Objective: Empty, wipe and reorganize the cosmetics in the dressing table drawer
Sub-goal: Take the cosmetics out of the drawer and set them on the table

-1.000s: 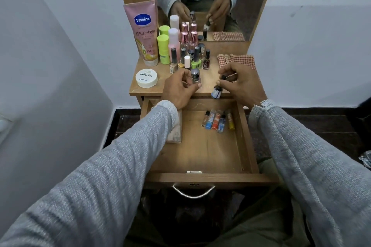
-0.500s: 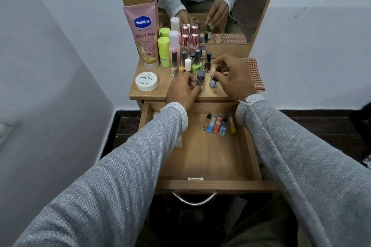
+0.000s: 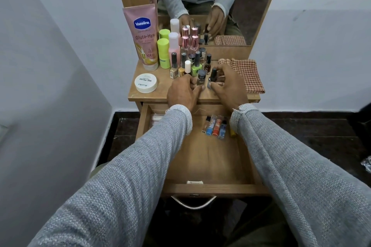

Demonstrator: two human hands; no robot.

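Both hands sit slightly further in on the wooden tabletop [image 3: 140,94] than a moment ago. Left hand [image 3: 183,92] pinches a small grey-capped glass bottle [image 3: 201,77]; right hand [image 3: 230,86] curls round a dark-capped bottle [image 3: 212,77], both upright beside the bottle cluster. Small tubes [image 3: 215,127] lie in the open drawer [image 3: 210,188].
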